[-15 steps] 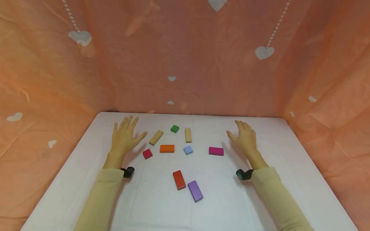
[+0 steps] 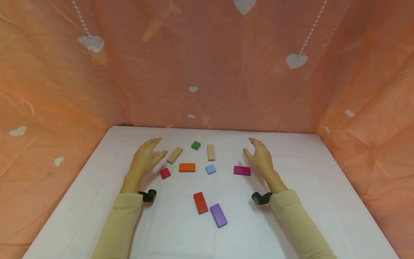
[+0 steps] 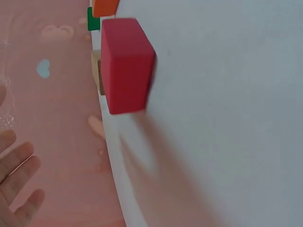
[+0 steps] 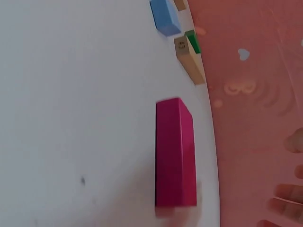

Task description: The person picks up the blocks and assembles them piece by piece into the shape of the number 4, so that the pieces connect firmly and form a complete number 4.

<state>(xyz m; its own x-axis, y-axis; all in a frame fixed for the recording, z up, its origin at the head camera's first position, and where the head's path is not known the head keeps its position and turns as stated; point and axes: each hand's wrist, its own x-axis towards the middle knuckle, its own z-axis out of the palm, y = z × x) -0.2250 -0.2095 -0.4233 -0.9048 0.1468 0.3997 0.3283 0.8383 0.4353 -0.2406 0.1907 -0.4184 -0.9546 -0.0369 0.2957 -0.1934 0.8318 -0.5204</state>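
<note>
My left hand (image 2: 145, 158) hovers over the left of the table with fingers extended and thumb apart, holding nothing. Nearest to it are a crimson block (image 2: 165, 173) and a plain wooden block (image 2: 175, 155). On the other side my right hand (image 2: 261, 157) is likewise held up with fingers spread from the thumb, nothing in it. A magenta block (image 2: 242, 171) lies just left of that hand's wrist. Between the hands lie an orange block (image 2: 187, 167), a small blue block (image 2: 210, 169), a green block (image 2: 196, 145) and a second wooden block (image 2: 211, 153).
Closer to the front, a red block (image 2: 200, 203) and a purple block (image 2: 218, 215) lie side by side on the white table (image 2: 174, 237). An orange curtain (image 2: 213, 72) with pale hearts hangs behind the table and along both sides.
Both hands have moved inward toward the blocks, the left one to the right and the right one to the left. The fingers look closer together. The blocks stay where they were.
</note>
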